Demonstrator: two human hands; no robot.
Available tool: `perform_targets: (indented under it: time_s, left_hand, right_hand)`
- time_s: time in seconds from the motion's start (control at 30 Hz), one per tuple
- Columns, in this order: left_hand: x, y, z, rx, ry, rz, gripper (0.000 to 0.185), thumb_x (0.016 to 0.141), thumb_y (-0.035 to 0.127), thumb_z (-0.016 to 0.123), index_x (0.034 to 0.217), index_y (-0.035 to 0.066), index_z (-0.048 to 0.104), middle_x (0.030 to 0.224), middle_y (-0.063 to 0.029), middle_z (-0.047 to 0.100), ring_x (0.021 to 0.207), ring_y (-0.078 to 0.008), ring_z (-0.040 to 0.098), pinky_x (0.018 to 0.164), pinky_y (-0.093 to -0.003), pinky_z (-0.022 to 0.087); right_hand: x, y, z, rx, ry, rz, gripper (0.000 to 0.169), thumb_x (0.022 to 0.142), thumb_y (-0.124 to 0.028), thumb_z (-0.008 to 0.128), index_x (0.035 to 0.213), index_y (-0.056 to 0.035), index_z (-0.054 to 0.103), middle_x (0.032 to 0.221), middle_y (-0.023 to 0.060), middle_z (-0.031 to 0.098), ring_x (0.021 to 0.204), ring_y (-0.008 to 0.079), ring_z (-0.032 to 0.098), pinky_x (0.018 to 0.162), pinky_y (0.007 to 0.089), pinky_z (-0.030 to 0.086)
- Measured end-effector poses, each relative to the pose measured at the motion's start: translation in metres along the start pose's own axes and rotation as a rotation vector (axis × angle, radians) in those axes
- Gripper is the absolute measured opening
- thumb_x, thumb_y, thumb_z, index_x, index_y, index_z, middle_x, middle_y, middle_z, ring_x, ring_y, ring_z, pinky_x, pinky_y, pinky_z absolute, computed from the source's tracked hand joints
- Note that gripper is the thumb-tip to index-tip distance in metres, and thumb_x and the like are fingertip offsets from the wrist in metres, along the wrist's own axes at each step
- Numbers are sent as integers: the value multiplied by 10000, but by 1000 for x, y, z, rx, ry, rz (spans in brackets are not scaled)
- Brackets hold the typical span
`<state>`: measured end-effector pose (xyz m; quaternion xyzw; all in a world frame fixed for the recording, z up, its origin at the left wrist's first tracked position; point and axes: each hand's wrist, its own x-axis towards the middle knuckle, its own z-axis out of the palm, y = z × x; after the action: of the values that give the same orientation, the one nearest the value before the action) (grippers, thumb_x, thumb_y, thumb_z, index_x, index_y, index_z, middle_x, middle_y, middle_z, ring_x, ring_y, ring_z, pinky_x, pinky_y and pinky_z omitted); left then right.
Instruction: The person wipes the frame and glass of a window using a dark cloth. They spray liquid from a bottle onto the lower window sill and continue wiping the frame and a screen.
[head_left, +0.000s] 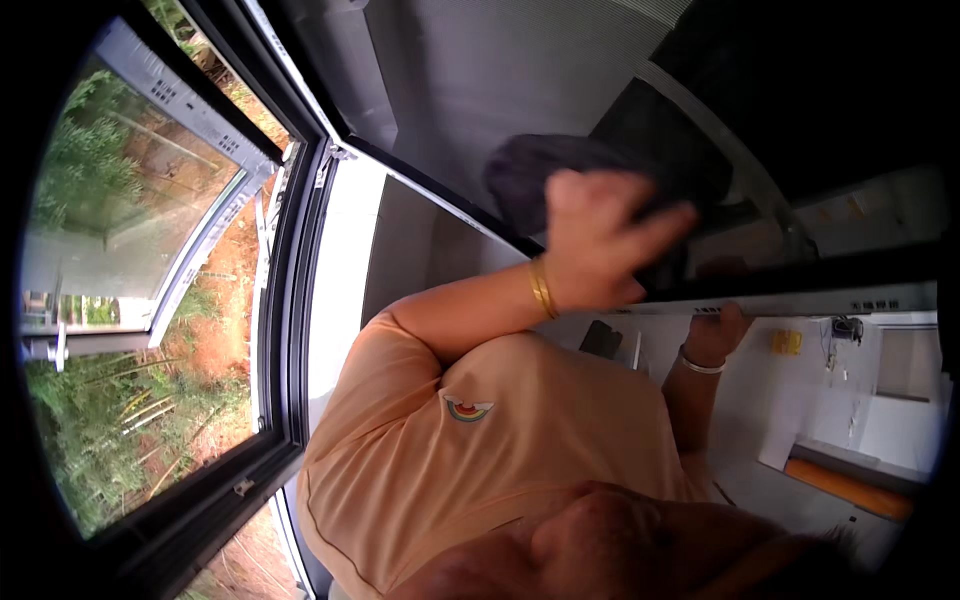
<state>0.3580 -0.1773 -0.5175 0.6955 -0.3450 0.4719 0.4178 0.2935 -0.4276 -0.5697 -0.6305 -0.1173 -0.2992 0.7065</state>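
My left hand (604, 232), blurred and with a gold bracelet at its wrist, is raised over a large dark glass panel (480, 90) with its fingers partly spread. Beside it on the panel lies a dark, blurred shape (525, 169); I cannot tell whether it is a cloth or a reflection, nor whether the hand holds it. My right hand (716, 334), wearing a silver-coloured bracelet, is lower right. Its fingers are bent over the edge of the panel's pale frame strip (795, 304), which bears printed writing.
An outward-swung glass window sash (157, 187) stands at left beside a dark window frame (289, 300), with plants and reddish soil outside. At right are a white wall with a yellow box (786, 343), an open fitting with loose wires (847, 330) and an orange object (847, 487).
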Motion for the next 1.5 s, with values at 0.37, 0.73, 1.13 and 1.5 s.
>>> perform_targets:
  time_s: [0.37,0.73,1.13,1.5]
  left_hand:
    - [62,-27,-16,296,454,-58,557,558,31,720,1105,77,626,986,-134,612,918,-355,585,841,-409,472]
    - [-75,42,36,124,8,-105,505,622,113,769,1103,80,621,1038,-141,567,984,-343,543,854,-405,456]
    - [-190,111,-92,89,-292,-778,508,656,29,710,1146,33,574,1018,-158,579,969,-356,584,888,-372,478]
    - [-234,263,-212,113,-30,-985,513,647,-20,691,1144,9,570,1087,-59,594,1043,-178,560,962,-293,419]
  right_hand:
    - [11,-8,10,147,-243,113,536,885,-143,579,1352,31,383,1211,145,574,1090,260,602,966,400,486]
    - [10,-23,22,304,-358,68,789,950,-637,398,1373,28,387,1214,173,589,1081,243,599,974,375,461]
    - [-86,-76,70,208,-362,-54,529,1019,-362,476,1378,17,392,1263,92,529,1131,164,484,999,282,359]
    - [-171,-123,136,197,-577,-98,301,966,-185,580,1170,-5,451,1002,66,470,902,153,477,854,304,408]
